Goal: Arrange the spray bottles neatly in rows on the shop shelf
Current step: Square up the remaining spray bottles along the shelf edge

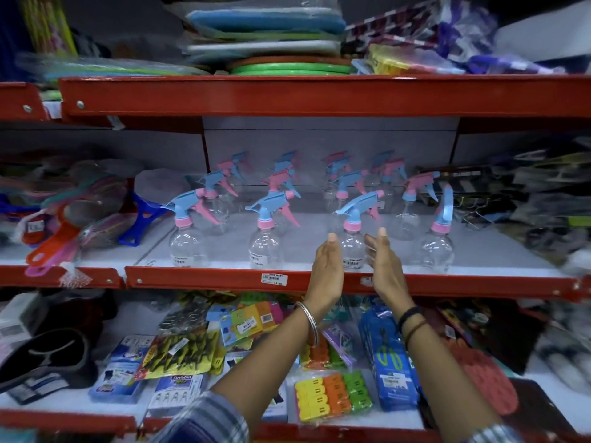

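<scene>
Head view: left hand (327,270) and right hand (383,266), palms apart, flank a spray bottle (351,247); likely light, slick, tippy—grip its body.

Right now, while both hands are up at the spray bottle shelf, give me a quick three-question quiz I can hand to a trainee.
1. True or false: the left hand and right hand are open, on either side of a front-row spray bottle.
2. Counting from the left, which front-row bottle sits between the hands? A) first B) second C) third D) fourth
3. Fill in: the rightmost front-row bottle has its spray head turned ____ compared with the other three.

Key:
1. True; whether the palms touch it cannot be told.
2. C
3. Differently: it shows end-on, while the others show side-on with nozzles to the left.
</scene>
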`<move>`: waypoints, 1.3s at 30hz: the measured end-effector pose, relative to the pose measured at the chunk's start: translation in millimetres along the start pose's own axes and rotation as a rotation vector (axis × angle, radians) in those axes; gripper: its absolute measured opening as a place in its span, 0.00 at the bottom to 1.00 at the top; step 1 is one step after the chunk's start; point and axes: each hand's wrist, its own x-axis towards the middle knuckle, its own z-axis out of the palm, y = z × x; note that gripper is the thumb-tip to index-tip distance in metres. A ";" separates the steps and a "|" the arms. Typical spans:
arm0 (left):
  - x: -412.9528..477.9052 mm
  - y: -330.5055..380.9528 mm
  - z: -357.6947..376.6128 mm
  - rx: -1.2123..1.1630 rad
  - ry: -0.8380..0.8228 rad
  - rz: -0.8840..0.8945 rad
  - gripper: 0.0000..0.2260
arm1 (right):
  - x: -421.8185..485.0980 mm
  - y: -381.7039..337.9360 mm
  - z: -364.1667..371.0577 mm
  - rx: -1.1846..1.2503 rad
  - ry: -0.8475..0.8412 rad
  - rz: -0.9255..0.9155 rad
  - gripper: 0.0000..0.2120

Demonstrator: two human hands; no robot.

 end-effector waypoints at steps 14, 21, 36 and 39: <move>2.7 -2.1 9.8 0.073 0.091 0.052 0.31 | -9.7 9.8 -0.1 0.025 0.046 -0.115 0.29; -27.3 -0.9 48.5 0.160 0.156 0.363 0.22 | -24.6 19.4 -52.8 0.091 0.307 -0.439 0.24; -8.6 21.9 133.1 -0.035 -0.204 -0.031 0.32 | 47.6 25.4 -137.4 -0.086 0.063 -0.005 0.50; -4.7 25.2 137.0 -0.065 -0.172 -0.051 0.45 | 42.1 26.9 -140.7 0.013 0.084 0.019 0.45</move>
